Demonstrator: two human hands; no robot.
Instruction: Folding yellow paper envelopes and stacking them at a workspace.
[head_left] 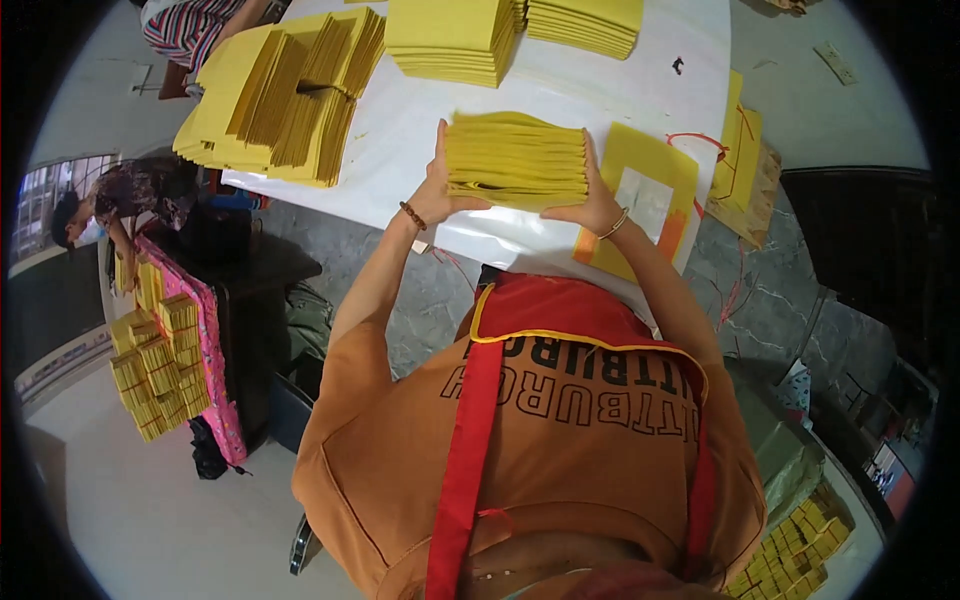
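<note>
A thick stack of yellow paper sheets (515, 150) is held between my two hands over the near edge of the white table. My left hand (437, 192), with a beaded bracelet at the wrist, presses on its left side. On the right side my right hand (594, 200) grips it, thumb along the near edge. The layered edges of the sheets face me, with a small gap low on the left. Just right of my right hand lies a flat yellow sheet (632, 150) with a pale rectangle and orange patches.
Fanned yellow paper piles (290, 95) stand at the table's left, and neat stacks (450, 40) at its far side. Red string (700, 140) lies to the right, near a tied yellow bundle (738, 150). At left a person (150, 195) bends by bundled yellow stacks (160, 360).
</note>
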